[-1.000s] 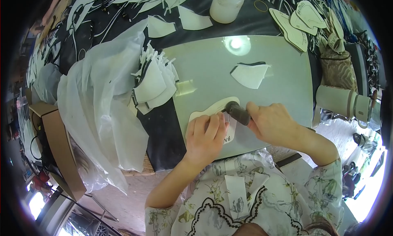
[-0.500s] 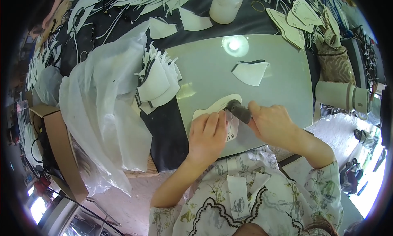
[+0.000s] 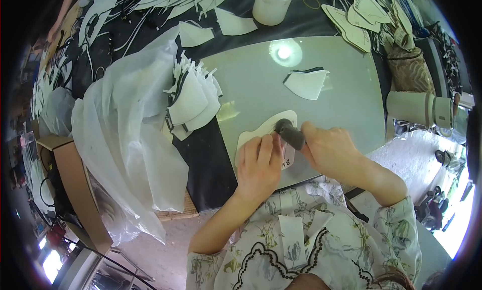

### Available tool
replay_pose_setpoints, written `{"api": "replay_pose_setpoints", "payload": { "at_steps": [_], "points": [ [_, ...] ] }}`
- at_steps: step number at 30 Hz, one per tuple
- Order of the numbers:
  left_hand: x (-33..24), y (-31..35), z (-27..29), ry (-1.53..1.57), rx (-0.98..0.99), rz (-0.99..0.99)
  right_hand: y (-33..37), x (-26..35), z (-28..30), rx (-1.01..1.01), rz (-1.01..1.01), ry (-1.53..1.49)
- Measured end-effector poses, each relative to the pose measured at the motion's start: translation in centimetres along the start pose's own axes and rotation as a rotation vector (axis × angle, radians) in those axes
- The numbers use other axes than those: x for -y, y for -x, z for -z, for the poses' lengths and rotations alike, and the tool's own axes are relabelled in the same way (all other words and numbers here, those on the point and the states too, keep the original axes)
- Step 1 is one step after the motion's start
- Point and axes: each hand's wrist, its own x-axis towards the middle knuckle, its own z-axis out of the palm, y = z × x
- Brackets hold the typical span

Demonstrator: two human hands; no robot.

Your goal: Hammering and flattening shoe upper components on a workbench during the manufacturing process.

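Observation:
A cream, curved pattern piece (image 3: 257, 132) with dark lettering lies on the grey-green board. My left hand (image 3: 259, 162) rests over its left part, fingers bent and close together. The fingertips are hidden, so whatever they pinch does not show. Wrapped in my right hand (image 3: 329, 149) is a dark grey, stubby tool with a rounded end (image 3: 291, 134), its tip down on the pattern piece beside my left fingers. Farther back on the board sits a white cut piece with a black edge (image 3: 306, 84).
The board (image 3: 246, 79) lies on a black-covered table. Left of it are a stack of white pieces (image 3: 193, 101) and a plastic sheet (image 3: 130, 119). A cloudy bottle (image 3: 271, 6) stands behind; cream patterns (image 3: 346, 26) lie back right, near a pale flask (image 3: 416, 109).
The rounded end of the tool has shifted slightly left, closer to my left fingers. The whole view has moved a little; both hands keep their places on the pattern piece.

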Motion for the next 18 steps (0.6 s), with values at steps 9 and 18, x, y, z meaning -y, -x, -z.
{"api": "replay_pose_setpoints", "payload": {
  "at_steps": [9,18],
  "points": [
    [0.5,-0.2,1.0,0.109,-0.005,0.098,-0.4,-0.2,-0.4,0.101,-0.053,0.066],
    [0.7,0.7,1.6,-0.048,0.098,-0.061,-0.5,-0.2,0.0,0.103,-0.047,0.087]
  ]
}}
